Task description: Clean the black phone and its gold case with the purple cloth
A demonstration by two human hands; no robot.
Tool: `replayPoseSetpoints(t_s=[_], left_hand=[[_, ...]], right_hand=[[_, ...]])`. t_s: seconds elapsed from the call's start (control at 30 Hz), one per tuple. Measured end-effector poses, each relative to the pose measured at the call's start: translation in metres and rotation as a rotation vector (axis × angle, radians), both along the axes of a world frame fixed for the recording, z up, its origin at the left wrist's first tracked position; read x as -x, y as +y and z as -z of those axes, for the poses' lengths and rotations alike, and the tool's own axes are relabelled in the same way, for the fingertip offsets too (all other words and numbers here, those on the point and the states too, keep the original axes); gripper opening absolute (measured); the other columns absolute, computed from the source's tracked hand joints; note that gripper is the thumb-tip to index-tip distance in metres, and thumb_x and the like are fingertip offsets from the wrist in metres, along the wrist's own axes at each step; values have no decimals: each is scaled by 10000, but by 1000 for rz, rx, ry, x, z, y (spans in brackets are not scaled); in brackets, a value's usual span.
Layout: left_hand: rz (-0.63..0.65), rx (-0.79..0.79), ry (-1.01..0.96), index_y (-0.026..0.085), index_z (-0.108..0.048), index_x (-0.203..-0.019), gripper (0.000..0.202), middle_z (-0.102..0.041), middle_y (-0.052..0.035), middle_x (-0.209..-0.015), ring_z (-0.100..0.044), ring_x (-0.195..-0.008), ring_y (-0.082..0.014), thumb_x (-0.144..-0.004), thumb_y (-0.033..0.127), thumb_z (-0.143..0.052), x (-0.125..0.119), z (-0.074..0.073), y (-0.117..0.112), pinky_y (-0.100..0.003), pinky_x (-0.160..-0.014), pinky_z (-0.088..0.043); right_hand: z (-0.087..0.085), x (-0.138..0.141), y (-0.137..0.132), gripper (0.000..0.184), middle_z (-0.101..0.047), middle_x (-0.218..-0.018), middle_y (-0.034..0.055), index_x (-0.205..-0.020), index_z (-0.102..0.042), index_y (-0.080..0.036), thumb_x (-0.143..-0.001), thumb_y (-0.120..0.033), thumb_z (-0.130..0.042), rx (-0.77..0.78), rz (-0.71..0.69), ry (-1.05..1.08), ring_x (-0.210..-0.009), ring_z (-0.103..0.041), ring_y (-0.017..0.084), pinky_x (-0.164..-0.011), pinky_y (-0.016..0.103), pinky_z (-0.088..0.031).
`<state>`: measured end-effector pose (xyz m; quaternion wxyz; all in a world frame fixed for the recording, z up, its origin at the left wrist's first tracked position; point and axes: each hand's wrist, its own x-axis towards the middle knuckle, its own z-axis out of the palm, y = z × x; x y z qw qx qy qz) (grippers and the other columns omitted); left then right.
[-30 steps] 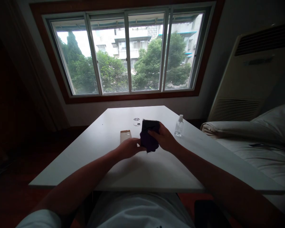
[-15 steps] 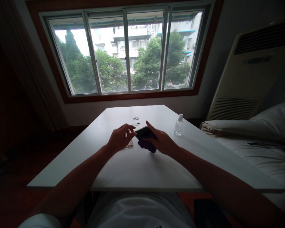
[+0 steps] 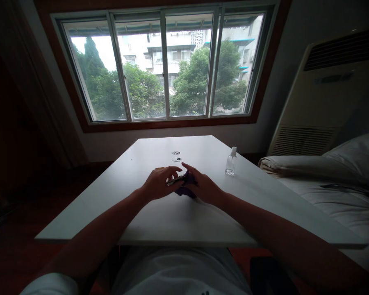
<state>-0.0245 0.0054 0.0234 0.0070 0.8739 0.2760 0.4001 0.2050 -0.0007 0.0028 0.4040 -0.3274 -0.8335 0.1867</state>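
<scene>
Phone [image 3: 175, 180] turned edge-on, between hands [image 3: 155, 183], purple cloth [image 3: 185, 191]

A single view is recorded from the person's head, directed forward and down over the white, flat-topped table [image 3: 184, 225]. The bare left hand [image 3: 157, 183] and bare right hand [image 3: 208, 188] are framed centrally, fairly near; the wide four-paned window [image 3: 164, 67] with red-brown surround is faced beyond.

1. We have a smooth white table [image 3: 160, 221], its top narrowing away from us
2. Near its right edge we see a clear bottle [image 3: 230, 167] standing upright, white-capped, with liquid at the bottom
3. Toward the far end we find a round dark-patterned piece [image 3: 176, 153] just behind a pale disc [image 3: 175, 159]; whether they are inset, we cannot tell
4. On the left we spot a tiny dark speck [image 3: 131, 159]
</scene>
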Motion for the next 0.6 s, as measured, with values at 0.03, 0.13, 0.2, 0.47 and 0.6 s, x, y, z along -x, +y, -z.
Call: replayPoseSetpoints(t_s=[0.03, 0.13, 0.2, 0.47, 0.6], left_hand=[[1, -1, 12, 195, -590, -1184, 345, -699, -5, -877, -607, -693, -103, -919, 413, -617, -1, 0, -1, -234, -676, -462], [0, -9, 86, 198, -652, -1080, 281, -699, -14, -860, -598, -708, -118, -931, 431, -603, -2, -3, -2, -252, -707, -451], [4, -28, 148, 198, -677, -1005, 269, -695, -19, -839, -593, -723, -129, -945, 443, -584, -2, -5, -1, -261, -720, -439], [-64, -100, 246, 180, -664, -848, 344, -671, -38, -782, -581, -711, -152, -976, 462, -514, 0, -2, 4, -281, -698, -410], [-55, -102, 226, 180, -669, -876, 320, -670, -24, -772, -568, -697, -144, -973, 449, -526, -1, 0, 6, -279, -694, -405]], right_hand=[[1, 0, 0, 693, -658, -1007, 50, -1554, -311, -307, -915, -289, -578, 2, -10, -1, -811, -619, 191, -768, 351, -495], [4, 2, 1, 685, -662, -1018, 50, -1555, -305, -300, -922, -265, -564, -13, -36, -12, -816, -626, 190, -774, 347, -490], [5, 2, 2, 676, -663, -1002, 46, -1555, -303, -293, -926, -245, -546, -31, -42, -26, -798, -625, 185, -751, 337, -484], [4, -1, 7, 688, -669, -970, 35, -1552, -316, -302, -912, -267, -564, -58, 9, -76, -777, -629, 179, -723, 321, -486], [4, -3, 8, 702, -667, -949, 23, -1548, -324, -308, -895, -259, -577, -56, 37, -100, -767, -627, 172, -725, 313, -481]])
